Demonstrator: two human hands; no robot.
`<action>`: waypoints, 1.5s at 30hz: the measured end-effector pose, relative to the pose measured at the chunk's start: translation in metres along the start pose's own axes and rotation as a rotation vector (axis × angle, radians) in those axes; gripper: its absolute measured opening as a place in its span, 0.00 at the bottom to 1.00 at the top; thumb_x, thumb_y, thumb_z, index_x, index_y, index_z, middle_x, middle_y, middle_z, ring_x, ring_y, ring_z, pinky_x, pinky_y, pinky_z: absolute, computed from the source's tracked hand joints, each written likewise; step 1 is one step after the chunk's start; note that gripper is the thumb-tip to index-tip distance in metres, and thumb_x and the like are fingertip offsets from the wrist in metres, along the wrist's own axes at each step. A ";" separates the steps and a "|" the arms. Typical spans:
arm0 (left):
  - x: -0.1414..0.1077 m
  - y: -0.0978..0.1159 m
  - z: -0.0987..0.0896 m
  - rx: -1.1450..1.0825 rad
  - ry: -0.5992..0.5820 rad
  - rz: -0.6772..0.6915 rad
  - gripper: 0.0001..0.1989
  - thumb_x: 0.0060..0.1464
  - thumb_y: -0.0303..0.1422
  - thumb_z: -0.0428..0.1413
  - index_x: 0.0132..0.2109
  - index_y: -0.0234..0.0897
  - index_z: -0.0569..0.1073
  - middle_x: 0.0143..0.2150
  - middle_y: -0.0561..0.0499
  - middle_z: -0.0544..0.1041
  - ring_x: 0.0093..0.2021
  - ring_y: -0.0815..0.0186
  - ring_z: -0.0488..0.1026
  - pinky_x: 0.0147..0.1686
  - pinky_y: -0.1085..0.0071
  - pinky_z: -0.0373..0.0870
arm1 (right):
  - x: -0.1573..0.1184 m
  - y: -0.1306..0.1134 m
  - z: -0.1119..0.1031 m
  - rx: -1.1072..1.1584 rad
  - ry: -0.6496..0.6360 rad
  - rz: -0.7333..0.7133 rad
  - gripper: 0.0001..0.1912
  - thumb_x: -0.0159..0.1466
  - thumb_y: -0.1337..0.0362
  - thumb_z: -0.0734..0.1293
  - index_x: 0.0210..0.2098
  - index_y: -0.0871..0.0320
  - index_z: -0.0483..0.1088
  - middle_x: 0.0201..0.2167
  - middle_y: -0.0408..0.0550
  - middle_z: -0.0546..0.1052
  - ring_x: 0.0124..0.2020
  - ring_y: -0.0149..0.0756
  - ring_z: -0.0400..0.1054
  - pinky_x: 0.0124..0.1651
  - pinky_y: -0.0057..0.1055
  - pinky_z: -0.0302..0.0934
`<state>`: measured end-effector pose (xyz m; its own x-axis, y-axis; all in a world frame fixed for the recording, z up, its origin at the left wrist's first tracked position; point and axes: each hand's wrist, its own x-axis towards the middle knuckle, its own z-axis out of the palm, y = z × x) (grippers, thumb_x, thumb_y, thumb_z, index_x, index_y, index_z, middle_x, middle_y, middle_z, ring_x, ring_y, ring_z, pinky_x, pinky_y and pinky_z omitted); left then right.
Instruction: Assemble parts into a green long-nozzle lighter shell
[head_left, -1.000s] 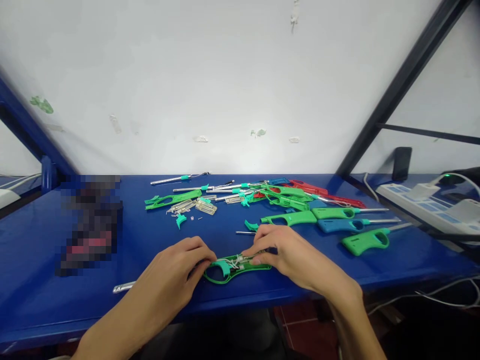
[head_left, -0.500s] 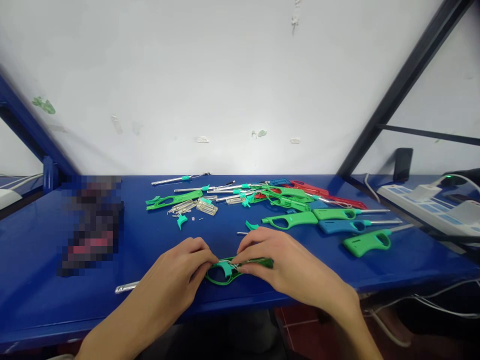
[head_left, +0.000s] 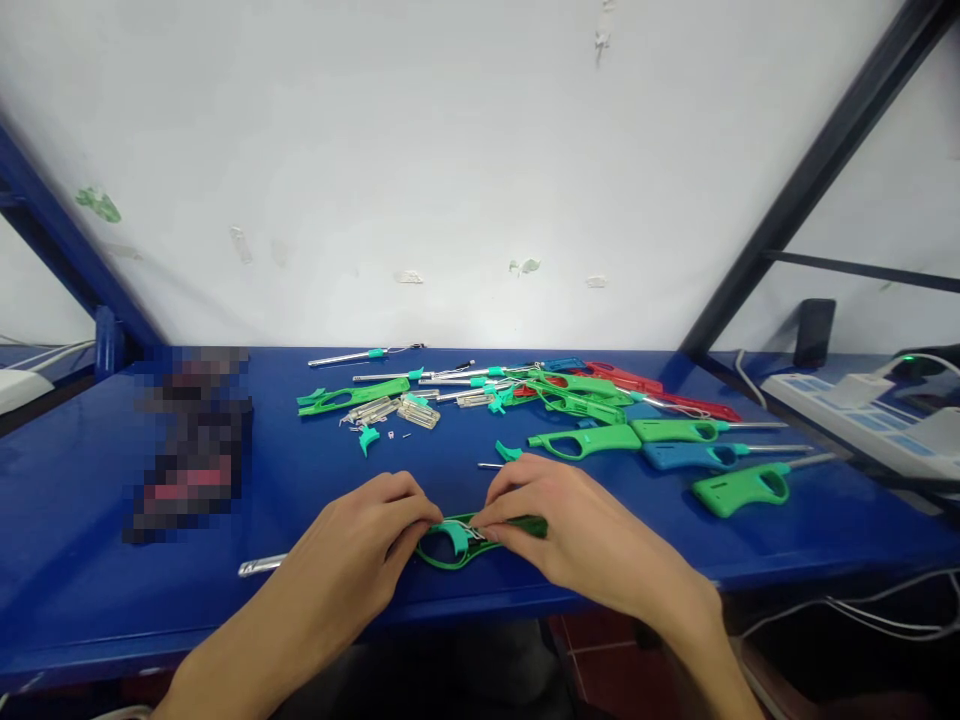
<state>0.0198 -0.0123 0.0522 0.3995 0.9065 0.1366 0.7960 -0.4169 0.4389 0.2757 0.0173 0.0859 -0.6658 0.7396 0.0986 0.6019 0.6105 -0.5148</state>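
A green lighter half-shell (head_left: 444, 566) lies near the table's front edge, its inside facing up. In it sit a teal trigger (head_left: 457, 536) and thin white wires (head_left: 474, 532). My left hand (head_left: 379, 535) is closed in a pinch on the shell's left part, by the wires' left end. A metal lighter tube (head_left: 262, 566) sticks out to the left beyond my left wrist. My right hand (head_left: 544, 510) pinches at the white wires right of the trigger, its fingertips over the shell. The right end of the shell is partly hidden under that hand.
Behind my hands lie loose metal tubes (head_left: 349, 357), clear fuel tanks (head_left: 418, 411), teal triggers (head_left: 367, 440) and green shells (head_left: 352, 397). Whole lighters, green and blue (head_left: 686, 456), are at the right. A power strip (head_left: 847, 415) and a phone (head_left: 814, 332) stand beyond.
The view has shifted slightly, so everything sits a little further right. My hands keep nearly the same pinch on the shell and wires.
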 end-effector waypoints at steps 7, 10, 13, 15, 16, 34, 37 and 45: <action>-0.002 -0.002 0.001 -0.009 -0.014 -0.003 0.14 0.71 0.25 0.50 0.48 0.41 0.80 0.47 0.51 0.78 0.44 0.65 0.76 0.46 0.63 0.73 | -0.001 -0.005 -0.002 -0.007 -0.027 0.033 0.09 0.71 0.53 0.74 0.50 0.40 0.85 0.49 0.42 0.82 0.47 0.39 0.76 0.49 0.35 0.65; -0.003 -0.003 0.002 -0.005 -0.010 -0.021 0.16 0.71 0.27 0.48 0.48 0.43 0.81 0.47 0.52 0.77 0.44 0.65 0.77 0.45 0.64 0.72 | -0.001 -0.006 -0.001 -0.016 -0.032 0.039 0.10 0.70 0.55 0.76 0.50 0.41 0.85 0.48 0.42 0.82 0.47 0.40 0.76 0.48 0.35 0.65; -0.006 0.001 0.002 0.004 -0.011 -0.028 0.19 0.72 0.28 0.44 0.48 0.46 0.81 0.48 0.52 0.76 0.44 0.66 0.76 0.45 0.64 0.71 | 0.000 -0.006 0.000 -0.024 -0.037 0.036 0.09 0.70 0.57 0.76 0.49 0.42 0.85 0.47 0.42 0.82 0.46 0.39 0.75 0.46 0.34 0.65; -0.009 0.007 0.000 0.012 -0.010 -0.026 0.20 0.72 0.30 0.42 0.50 0.46 0.80 0.50 0.51 0.76 0.46 0.65 0.76 0.48 0.63 0.71 | 0.001 -0.006 0.001 -0.028 -0.035 0.035 0.08 0.69 0.57 0.76 0.48 0.43 0.86 0.46 0.42 0.82 0.45 0.39 0.75 0.45 0.34 0.65; -0.010 0.010 -0.001 0.017 -0.010 -0.024 0.20 0.72 0.31 0.42 0.51 0.46 0.79 0.50 0.51 0.75 0.47 0.65 0.76 0.49 0.62 0.72 | 0.001 -0.006 0.001 -0.029 -0.035 0.033 0.08 0.69 0.57 0.76 0.47 0.43 0.86 0.46 0.42 0.82 0.45 0.39 0.75 0.45 0.34 0.64; -0.010 0.024 0.000 0.143 -0.062 -0.043 0.12 0.71 0.38 0.52 0.49 0.43 0.80 0.47 0.47 0.76 0.47 0.53 0.75 0.51 0.47 0.73 | -0.001 -0.007 -0.003 0.016 -0.030 0.014 0.06 0.71 0.59 0.75 0.46 0.43 0.85 0.46 0.42 0.82 0.45 0.38 0.76 0.47 0.33 0.65; -0.010 0.025 0.000 0.143 -0.069 -0.047 0.12 0.71 0.37 0.52 0.50 0.42 0.80 0.47 0.47 0.76 0.47 0.53 0.75 0.51 0.46 0.73 | -0.004 -0.005 -0.005 0.034 -0.031 0.021 0.07 0.70 0.59 0.76 0.48 0.43 0.84 0.47 0.39 0.83 0.48 0.38 0.76 0.50 0.33 0.66; -0.007 0.024 0.001 0.132 -0.086 -0.053 0.12 0.72 0.35 0.50 0.49 0.44 0.79 0.48 0.48 0.76 0.49 0.53 0.75 0.55 0.47 0.71 | -0.007 0.001 -0.007 0.022 -0.024 0.015 0.06 0.71 0.60 0.75 0.46 0.42 0.84 0.49 0.37 0.82 0.46 0.36 0.75 0.51 0.34 0.66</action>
<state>0.0368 -0.0290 0.0607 0.3884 0.9208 0.0370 0.8676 -0.3789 0.3220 0.2839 0.0143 0.0904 -0.6672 0.7415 0.0709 0.6019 0.5928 -0.5350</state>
